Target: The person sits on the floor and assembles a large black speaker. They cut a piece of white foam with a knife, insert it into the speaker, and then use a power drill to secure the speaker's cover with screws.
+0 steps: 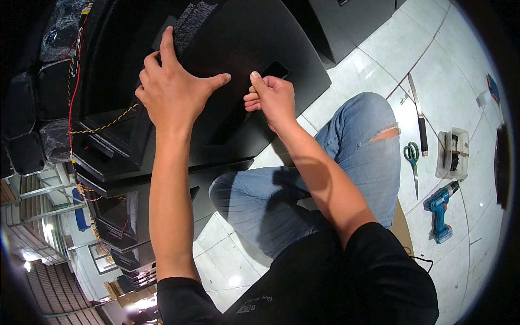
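Observation:
In front of me stands a black box-shaped cabinet [303, 70], probably a speaker cabinet, with a long recessed slot [230, 124] in its side. A dark fuzzy strip [195, 21] runs along the edge of its open front. My left hand [176, 89] is spread over that edge, index finger at the strip and thumb stretched toward the right; it seems to hold nothing. Just right of it, my right hand [273, 100] is closed above the slot, its thumb pressed against the curled fingers. Whatever it may pinch is too small to make out.
Red and yellow-black wires [105, 129] hang at the cabinet's open front. More black cabinets [352, 27] stand beyond and below. On the tiled floor to my right lie a knife [420, 116], scissors [413, 162], a clear plastic box [455, 154] and a blue cordless drill [441, 211].

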The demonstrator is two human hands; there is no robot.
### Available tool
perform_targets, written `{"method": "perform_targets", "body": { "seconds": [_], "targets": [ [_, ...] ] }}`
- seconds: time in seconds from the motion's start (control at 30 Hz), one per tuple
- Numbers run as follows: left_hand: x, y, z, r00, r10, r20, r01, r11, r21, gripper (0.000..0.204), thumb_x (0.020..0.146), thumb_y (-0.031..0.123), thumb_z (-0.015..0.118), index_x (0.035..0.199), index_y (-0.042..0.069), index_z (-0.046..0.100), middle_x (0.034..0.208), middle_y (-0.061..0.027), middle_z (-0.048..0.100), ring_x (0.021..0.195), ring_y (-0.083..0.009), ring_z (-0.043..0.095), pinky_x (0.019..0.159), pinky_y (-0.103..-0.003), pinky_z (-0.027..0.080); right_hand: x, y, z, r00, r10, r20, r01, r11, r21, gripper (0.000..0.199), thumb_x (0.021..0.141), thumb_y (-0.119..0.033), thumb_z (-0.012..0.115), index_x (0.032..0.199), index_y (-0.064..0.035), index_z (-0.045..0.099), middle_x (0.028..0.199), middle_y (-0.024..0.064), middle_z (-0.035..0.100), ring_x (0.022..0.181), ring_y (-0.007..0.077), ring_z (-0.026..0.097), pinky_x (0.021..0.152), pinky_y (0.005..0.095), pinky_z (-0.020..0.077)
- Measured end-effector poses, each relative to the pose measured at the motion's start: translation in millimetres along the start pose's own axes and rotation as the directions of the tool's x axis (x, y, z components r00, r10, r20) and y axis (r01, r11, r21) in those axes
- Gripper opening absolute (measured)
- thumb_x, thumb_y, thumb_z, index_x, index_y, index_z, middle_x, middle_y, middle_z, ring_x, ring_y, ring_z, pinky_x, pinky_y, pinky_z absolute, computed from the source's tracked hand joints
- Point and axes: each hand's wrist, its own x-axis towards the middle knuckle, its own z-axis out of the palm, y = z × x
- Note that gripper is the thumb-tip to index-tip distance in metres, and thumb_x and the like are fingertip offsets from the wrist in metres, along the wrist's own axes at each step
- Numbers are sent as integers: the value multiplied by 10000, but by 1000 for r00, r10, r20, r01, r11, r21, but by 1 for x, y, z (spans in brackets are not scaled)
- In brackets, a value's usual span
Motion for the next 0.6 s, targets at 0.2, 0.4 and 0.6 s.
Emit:
{"method": "perform_targets", "body": {
  "seconds": [0.2,0.4,0.6],
  "targets": [
    [5,6,-5,1000,-7,30,6,999,35,1220,466,572,965,1475,111,458,1247,-229,624,1132,-394,651,938,-495,534,15,13,-10,996,-86,12,86,995,46,299,974,-276,715,925,0,610,768,88,666,689,141,691,624,282,612],
    [13,8,7,989,109,-103,-109,994,0,1103,471,534,974,1307,-40,541,1086,-235,660,995,-394,680,857,-464,552,32,22,-23,966,-154,206,114,975,192,247,965,-217,729,903,-27,584,755,33,638,717,91,653,723,290,628],
    [13,5,5,992,115,-55,-114,993,23,1172,459,590,963,1331,-63,530,1188,-252,644,1104,-395,654,929,-460,545,22,10,-7,973,-195,127,175,973,148,277,942,-218,759,853,-27,580,727,26,626,653,82,633,676,276,624]
  ]
}}
